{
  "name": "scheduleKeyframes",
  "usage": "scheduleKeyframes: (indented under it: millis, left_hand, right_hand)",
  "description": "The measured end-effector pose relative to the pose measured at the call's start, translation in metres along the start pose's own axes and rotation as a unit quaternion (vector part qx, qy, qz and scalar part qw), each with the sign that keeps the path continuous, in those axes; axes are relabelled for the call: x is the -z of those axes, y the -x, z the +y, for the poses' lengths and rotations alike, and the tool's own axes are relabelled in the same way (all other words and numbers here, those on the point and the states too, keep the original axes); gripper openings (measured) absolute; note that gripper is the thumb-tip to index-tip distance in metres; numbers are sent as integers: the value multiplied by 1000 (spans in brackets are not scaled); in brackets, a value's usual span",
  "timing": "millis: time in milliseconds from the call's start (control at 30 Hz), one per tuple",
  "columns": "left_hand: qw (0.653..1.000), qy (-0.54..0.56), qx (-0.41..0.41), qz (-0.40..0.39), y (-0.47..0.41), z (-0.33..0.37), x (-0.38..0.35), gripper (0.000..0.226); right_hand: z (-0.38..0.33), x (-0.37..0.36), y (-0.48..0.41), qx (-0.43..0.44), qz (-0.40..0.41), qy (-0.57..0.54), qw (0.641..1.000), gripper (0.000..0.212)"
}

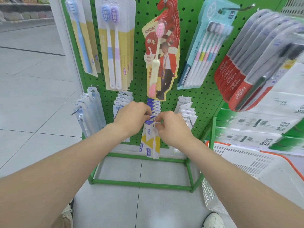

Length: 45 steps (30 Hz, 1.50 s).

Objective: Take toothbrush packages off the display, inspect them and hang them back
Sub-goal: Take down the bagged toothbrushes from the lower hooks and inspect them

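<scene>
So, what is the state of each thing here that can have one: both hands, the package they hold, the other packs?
left hand: fingers curled, pinches the top of the yellow-and-white package.
right hand: pinches the same top edge.
yellow-and-white package: hangs upright, top at its hook; whether it is threaded on, cannot tell.
red packages: hang on their hook.
Colgate packs: hang one behind another.

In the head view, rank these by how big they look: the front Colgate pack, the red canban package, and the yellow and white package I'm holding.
1. Front Colgate pack, but it seems nearest the camera, so real size is unsure.
2. Red canban package.
3. Yellow and white package, top partly covered.
</scene>
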State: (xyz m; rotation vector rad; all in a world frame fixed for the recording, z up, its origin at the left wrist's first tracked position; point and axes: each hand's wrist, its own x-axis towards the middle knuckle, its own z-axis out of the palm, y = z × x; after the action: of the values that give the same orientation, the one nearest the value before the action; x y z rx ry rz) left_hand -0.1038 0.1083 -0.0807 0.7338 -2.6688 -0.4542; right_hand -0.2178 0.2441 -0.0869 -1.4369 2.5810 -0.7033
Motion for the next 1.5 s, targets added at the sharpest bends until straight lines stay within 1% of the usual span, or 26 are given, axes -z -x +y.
scheduleKeyframes:
  millis: [167,333,533,600,667,733,767,800,867,900,967,1000,1033,1067,1133,1200,1233,1300,1400,1500]
  left_hand:
    - [999,33,12,14,1,-1,1,15]
    - [1000,-3,25,17,15,-1,1,15]
    - [997,-58,50,33,40,1,13,5]
    - [995,-73,60,39,51,2,20,4]
    - [992,-87,71,50,64,3,28,5]
    - [989,-102,82,71,77,6,37,6]
    - [988,-96,78,88,83,7,41,7]
    - [989,-75,66,109,88,8,45,7]
    - [989,11,31,143,94,9,49,11]
    - [987,61,10,148,96,9,50,12]
    - [978,160,-26,128,99,10,51,15]
    - [972,205,-36,109,100,10,50,16]
    - [964,245,-40,95,101,11,49,18]
    - [956,278,-38,87,102,13,49,19]
    - [940,330,-25,84,103,16,46,18]
    - [925,374,3,70,102,18,43,13]
    - [920,389,22,53,101,17,41,12]
    - [920,390,43,7,100,16,38,23]
    - [923,377,65,-45,100,17,34,33]
    - [910,401,91,-58,101,18,34,34]
  right_hand:
    - [1,0,-1,0,13,0,1000,11]
    - [-4,3,3,5,10,30,999,11]
    - [-15,11,14,18,-9,107,994,19]
    - [-19,15,19,18,-18,114,993,25]
    - [-23,19,25,19,-21,115,993,40]
    - [-25,24,29,17,-6,117,993,50]
    - [-25,27,31,17,5,114,993,50]
    - [-27,30,34,20,18,99,995,46]
    - [-30,36,44,39,25,12,999,36]
    - [-33,38,50,54,18,-46,997,35]
    - [-41,43,65,71,-14,-150,986,35]
    - [-44,41,71,78,-18,-174,981,29]
    - [-47,40,75,87,-7,-180,980,20]
    - [-49,38,78,92,10,-180,979,18]
    - [-51,36,82,82,28,-193,977,25]
    - [-51,39,85,49,33,-235,970,25]
    - [-51,41,87,25,31,-270,962,23]
    - [-53,45,91,-21,26,-354,935,20]
    - [-54,48,93,-78,18,-453,888,26]
    - [-53,53,95,-133,-3,-508,851,30]
